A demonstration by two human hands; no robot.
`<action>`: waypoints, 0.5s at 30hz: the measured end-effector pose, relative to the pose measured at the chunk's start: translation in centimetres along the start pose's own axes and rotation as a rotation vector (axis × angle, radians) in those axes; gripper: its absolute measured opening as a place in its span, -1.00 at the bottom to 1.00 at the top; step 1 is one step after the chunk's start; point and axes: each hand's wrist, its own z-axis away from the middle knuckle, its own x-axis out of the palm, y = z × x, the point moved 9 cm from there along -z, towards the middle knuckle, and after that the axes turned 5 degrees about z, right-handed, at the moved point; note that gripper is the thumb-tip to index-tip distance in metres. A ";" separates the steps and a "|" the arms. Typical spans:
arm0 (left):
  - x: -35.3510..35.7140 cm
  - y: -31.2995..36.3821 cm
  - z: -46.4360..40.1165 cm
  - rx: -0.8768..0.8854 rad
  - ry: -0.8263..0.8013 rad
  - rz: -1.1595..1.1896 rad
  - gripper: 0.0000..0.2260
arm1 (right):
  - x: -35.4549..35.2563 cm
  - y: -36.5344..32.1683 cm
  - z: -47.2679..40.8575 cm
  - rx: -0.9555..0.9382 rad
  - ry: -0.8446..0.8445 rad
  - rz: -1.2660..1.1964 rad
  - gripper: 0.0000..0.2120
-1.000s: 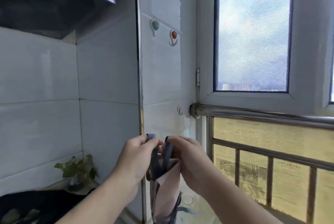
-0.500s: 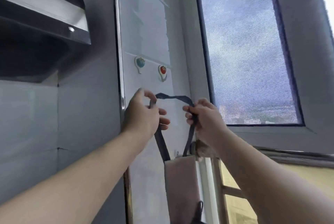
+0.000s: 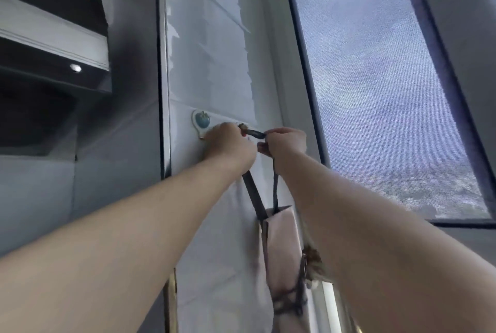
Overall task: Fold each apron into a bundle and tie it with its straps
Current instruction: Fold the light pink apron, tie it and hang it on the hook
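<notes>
The folded pink fabric apron bundle (image 3: 281,246) is hanging against the white wall panel (image 3: 214,69) by its dark neck strap (image 3: 251,193). Both hands, left (image 3: 228,144) and right (image 3: 285,142), are pinching that strap up beside a blue tomato-shaped wall hook (image 3: 201,120). A screened window (image 3: 375,85) is sitting right, a steel range hood (image 3: 53,45) left. No readable writing.

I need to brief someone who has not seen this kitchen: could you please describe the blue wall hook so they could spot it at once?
Find the tall window; left of it runs a pale wall strip. The blue hook is stuck there, just above the left hand. It alone shows a blue fruit shape.
</notes>
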 end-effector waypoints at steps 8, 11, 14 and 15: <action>1.8 -1.1 2.5 0.066 -0.077 -0.281 -0.69 | -1.5 5.3 1.0 0.045 0.006 0.219 -0.87; 2.4 -1.9 5.1 0.075 -0.169 -0.325 -0.86 | -2.0 6.0 3.9 -0.062 -0.133 0.149 -0.75; 3.0 -3.6 7.9 0.092 -0.206 -0.361 -0.78 | -2.9 8.0 7.0 -0.138 -0.257 0.233 -0.75; 3.0 -4.3 9.0 0.091 -0.219 -0.363 -0.70 | -3.4 9.0 8.0 -0.163 -0.288 0.320 -0.74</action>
